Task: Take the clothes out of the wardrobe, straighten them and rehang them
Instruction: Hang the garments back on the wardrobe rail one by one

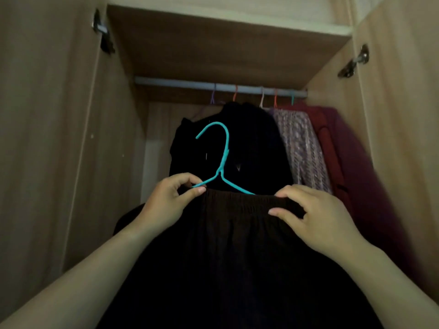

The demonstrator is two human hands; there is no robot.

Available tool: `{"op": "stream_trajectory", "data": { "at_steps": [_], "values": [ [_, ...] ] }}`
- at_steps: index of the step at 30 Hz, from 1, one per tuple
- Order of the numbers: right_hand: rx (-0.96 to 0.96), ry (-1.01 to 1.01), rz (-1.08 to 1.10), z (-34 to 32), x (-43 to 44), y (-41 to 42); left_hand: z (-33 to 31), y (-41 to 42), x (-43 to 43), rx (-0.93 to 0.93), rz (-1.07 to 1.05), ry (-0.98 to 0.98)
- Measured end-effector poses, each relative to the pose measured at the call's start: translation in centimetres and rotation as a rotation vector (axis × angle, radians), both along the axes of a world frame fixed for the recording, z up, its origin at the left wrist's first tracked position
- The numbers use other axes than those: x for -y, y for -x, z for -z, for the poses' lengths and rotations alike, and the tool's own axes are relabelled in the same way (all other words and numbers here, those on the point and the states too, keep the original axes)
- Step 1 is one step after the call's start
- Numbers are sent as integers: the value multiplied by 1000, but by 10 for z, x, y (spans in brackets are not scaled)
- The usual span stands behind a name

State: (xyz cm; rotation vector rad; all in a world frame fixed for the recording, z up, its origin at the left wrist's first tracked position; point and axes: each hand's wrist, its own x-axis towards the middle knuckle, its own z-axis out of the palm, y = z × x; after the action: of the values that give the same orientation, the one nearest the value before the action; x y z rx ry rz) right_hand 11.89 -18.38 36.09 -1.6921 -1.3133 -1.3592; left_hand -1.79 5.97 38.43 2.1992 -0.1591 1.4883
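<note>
Faces an open wardrobe (pixel 71 138), both bare arms raised toward it. Holds up a dark garment (pixel 232 257) by its gathered waistband, in front of the opening and low in the view. Pinches the left end of the waistband, together with the left arm of a teal hanger (pixel 224 157), between thumb and forefinger of the left hand (pixel 169 198), the other fingers curled. Grips the right end with the right hand (pixel 313 217), fingers hooked over the top edge, thumb pressed flat on the front of the fabric. Hides the hanger's right arm behind the waistband. Leaves the hanger's hook free above the waistband, opening to the left, well below the rail (pixel 180 81) and touching nothing.

Deeper inside, just under the top board: the rail, bearing five thin hooks (pixel 235 93) in purple, orange, pale, orange and teal. Below those, left to right: a black piece (pixel 249 143) directly behind the teal hanger, a lilac patterned piece (pixel 299 148) beside it, then a red piece (pixel 332 148) against the right wall. On each open door, a metal hinge (pixel 103 32) near the top.
</note>
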Motion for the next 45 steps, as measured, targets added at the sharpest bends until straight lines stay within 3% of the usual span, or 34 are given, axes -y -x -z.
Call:
{"op": "stream_trajectory", "data": {
  "at_steps": [8, 13, 16, 20, 24, 36, 45],
  "values": [
    [-68, -145, -55, -49, -77, -58, -58, -68, -86, 82, -155, -225],
    [-135, -148, -67, -90, -125, -98, -77, -118, -135, 171, -376, -298],
    [-84, -187, -27, -128, -151, -121, -102, -139, -157, 277, -493, -282],
    [-73, -264, 12, -180, -178, -144, -135, -160, -185, 260, -629, -214],
    [-52, -285, 78, -220, -205, -155, -154, -177, -211, 174, -541, -117],
    [-42, -259, 235, -343, -289, -149, -258, -221, -291, 109, -480, -111],
    [-23, -42, 331, -341, -356, -154, -228, -246, -334, -16, -299, -11]
  ]
}}
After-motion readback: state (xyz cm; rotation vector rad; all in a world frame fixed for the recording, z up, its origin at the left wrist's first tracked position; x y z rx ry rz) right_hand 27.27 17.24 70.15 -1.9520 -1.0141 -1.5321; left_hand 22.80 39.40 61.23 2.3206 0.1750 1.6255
